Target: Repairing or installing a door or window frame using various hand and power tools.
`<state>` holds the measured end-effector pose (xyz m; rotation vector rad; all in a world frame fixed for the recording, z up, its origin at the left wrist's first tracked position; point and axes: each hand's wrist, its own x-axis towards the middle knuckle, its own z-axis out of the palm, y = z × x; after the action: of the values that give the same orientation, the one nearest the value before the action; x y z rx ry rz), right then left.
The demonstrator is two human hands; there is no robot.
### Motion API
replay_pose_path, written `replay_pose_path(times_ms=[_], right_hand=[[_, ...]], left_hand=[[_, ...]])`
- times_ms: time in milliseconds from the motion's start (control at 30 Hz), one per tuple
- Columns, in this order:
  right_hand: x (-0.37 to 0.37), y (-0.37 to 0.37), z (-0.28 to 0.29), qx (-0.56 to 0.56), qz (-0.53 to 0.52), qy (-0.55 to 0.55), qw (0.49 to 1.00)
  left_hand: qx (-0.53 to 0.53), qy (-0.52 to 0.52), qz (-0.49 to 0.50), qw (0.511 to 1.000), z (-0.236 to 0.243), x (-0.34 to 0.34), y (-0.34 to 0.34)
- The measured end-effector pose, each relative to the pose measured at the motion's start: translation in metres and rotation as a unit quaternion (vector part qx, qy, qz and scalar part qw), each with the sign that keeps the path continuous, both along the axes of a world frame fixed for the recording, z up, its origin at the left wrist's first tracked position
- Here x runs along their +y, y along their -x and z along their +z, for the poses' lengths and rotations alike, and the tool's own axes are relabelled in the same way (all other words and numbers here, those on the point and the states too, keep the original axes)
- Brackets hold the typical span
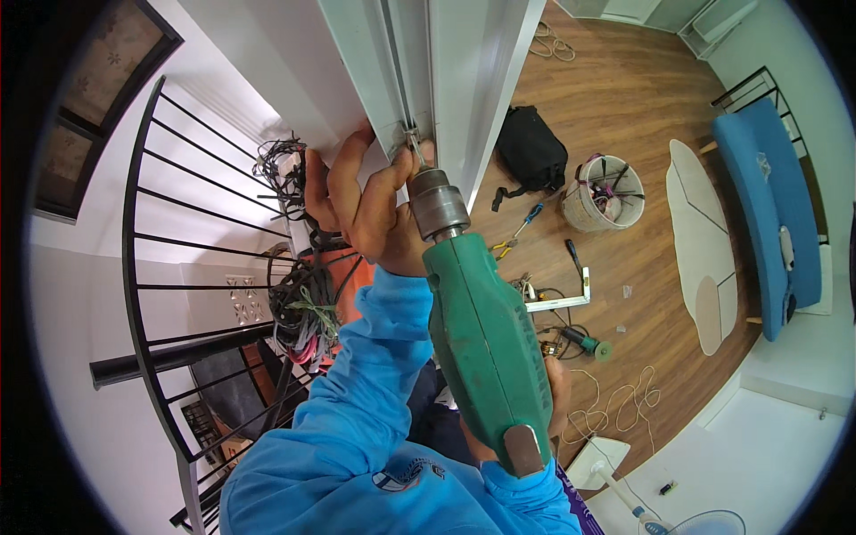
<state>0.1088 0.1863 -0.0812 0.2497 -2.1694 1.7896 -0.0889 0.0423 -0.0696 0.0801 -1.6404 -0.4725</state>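
A green power drill [486,334] points up and away from me, its metal chuck [439,203] close to a white metal door or window frame [468,76]. My right hand [559,388] is wrapped round the drill's rear, mostly hidden beneath the body. My left hand [370,201] is against the frame's edge, just left of the chuck. Its thumb and forefinger close round the bit's tip at a small metal piece [412,135] inside the frame's groove. Whether those fingers grip a screw or that piece is too small to tell.
Black railing [143,223] curves along the left, with bundled cables [303,303] by it. On the wooden floor to the right are a black backpack [532,152], a white bucket [575,214] with tools, a screwdriver [533,214], an angle grinder [584,341] and loose cords [615,410]. A blue sofa [771,205] stands beyond.
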Motion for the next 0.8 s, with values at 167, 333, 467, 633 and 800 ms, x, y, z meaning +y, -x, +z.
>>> replay_pose_path(times_ms=[167,333,467,633,800], right_hand=[[0.002,0.003,-0.003,-0.019,-0.015,-0.006,1.0],[-0.002,0.026,0.031,0.129,0.007,-0.044,0.991],[0.0,0.023,0.034,0.108,-0.011,-0.056,0.993],[0.003,0.02,0.038,0.118,0.022,-0.07,0.99],[0.003,0.015,0.034,0.097,0.005,-0.103,0.99]], left_hand=[[-0.012,0.008,-0.045,0.999,-0.001,0.001,-0.001],[-0.012,-0.007,-0.052,0.999,0.002,0.001,-0.002],[-0.035,0.008,-0.032,0.999,0.002,0.002,-0.004],[-0.041,0.004,-0.045,0.998,0.001,0.002,-0.005],[0.034,-0.01,-0.043,0.998,0.003,0.004,0.0]])
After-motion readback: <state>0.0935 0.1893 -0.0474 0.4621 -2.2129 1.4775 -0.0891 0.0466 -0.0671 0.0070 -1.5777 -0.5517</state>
